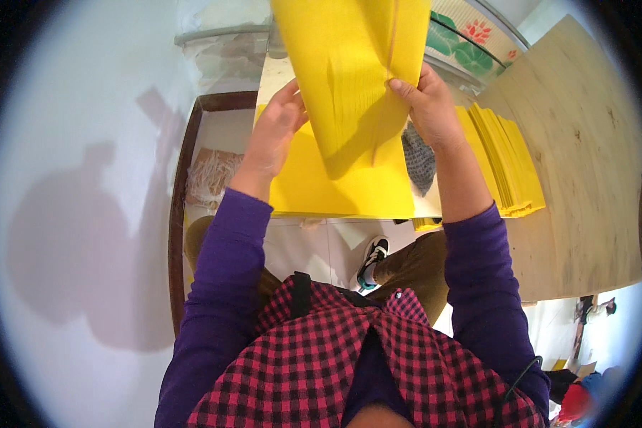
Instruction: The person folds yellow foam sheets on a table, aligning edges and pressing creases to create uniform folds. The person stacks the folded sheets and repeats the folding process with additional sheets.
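A folded yellow fabric-like sheet (357, 93) with a line like a seam down its right side is held up in front of me, tilted. My right hand (431, 107) pinches its right edge, thumb on the near face and fingers behind. At the left edge, my left hand (278, 128) is loosely open, fingertips next to or touching the sheet; part of them may be hidden. Beneath lies another flat yellow sheet (335, 200) on the table. A grey knitted-looking cloth (419, 160) rests beside my right wrist.
A stack of folded yellow pieces (506, 160) stands on the right, by a large wooden board (578, 157). White stringy scraps (214, 171) lie at the left inside a dark-framed edge (180, 207). A panel with flower pictures (471, 36) is at the back.
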Demonstrator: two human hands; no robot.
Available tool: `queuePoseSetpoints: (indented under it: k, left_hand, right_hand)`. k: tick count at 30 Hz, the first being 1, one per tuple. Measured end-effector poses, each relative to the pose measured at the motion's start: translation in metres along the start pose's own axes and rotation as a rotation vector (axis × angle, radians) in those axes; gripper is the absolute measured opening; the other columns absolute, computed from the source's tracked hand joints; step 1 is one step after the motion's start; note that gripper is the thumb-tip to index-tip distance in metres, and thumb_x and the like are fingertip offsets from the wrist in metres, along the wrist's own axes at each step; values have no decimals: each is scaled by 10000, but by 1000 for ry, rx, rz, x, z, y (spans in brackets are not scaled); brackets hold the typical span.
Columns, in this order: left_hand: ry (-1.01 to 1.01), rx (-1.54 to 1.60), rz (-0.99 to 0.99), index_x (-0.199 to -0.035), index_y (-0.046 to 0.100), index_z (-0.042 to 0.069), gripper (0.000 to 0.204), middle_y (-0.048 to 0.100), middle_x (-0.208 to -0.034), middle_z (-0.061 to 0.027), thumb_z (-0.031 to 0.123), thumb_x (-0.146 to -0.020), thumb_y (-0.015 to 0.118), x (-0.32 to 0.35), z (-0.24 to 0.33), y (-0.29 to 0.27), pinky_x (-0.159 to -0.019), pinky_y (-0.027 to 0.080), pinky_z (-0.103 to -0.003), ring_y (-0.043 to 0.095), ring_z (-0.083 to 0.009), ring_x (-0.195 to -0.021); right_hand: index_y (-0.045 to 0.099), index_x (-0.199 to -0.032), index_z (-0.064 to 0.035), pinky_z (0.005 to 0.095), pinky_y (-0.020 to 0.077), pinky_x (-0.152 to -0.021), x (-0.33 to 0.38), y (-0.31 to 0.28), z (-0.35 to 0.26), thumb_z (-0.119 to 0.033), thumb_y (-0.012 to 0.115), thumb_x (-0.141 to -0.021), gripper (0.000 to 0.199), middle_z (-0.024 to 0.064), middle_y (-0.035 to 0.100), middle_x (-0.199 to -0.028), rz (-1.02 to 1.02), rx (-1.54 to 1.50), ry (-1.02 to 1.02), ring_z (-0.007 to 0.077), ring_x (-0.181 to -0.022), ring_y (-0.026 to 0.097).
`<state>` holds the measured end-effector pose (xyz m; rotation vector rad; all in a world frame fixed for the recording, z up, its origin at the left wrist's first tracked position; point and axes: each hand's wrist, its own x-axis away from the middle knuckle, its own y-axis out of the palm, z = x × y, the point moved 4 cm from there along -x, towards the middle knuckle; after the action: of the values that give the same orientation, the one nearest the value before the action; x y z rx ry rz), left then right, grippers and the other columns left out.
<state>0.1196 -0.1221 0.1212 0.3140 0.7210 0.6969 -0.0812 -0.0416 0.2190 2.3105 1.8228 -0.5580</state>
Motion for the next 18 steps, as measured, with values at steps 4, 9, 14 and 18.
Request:
queuePoseSetpoints:
  k: [4, 9, 14, 18]
  left_hand:
    - [-72, -108, -20, -1284, 503, -16, 508, 589, -1222, -83, 245, -886, 678, -19, -3, 35, -954, 421, -287, 543, -143, -1101]
    - [-243, -230, 56, -1196, 558, -28, 386, 639, -1115, -72, 164, -880, 671, -16, -29, 34, -878, 467, -281, 599, -140, -974]
    - [-234, -255, 16, -1175, 580, -29, 349, 648, -1099, -65, 152, -887, 660, -21, -28, 37, -869, 469, -285, 602, -138, -971]
    - [-182, -232, -6, -1189, 575, -25, 345, 645, -1118, -65, 149, -899, 645, -30, -9, 56, -879, 465, -290, 599, -142, -996]
  right_hand:
    - [572, -1156, -23, 270, 473, -844, 14, -12, 17, -52, 618, -894, 267, 27, 647, -1053, 61, -175, -19, 116, -920, 595]
    - [594, -1170, -13, 281, 465, -876, 50, -19, 65, -49, 606, -904, 268, 33, 658, -1081, 92, -54, 173, 120, -963, 600]
    - [639, -1096, 1, 270, 469, -849, 59, -23, 78, -72, 607, -910, 202, 16, 673, -1017, 21, -89, 236, 108, -919, 605]
    - [658, -1053, -2, 258, 485, -774, 59, -30, 52, -106, 618, -909, 182, 7, 676, -940, 16, -43, 218, 92, -831, 611]
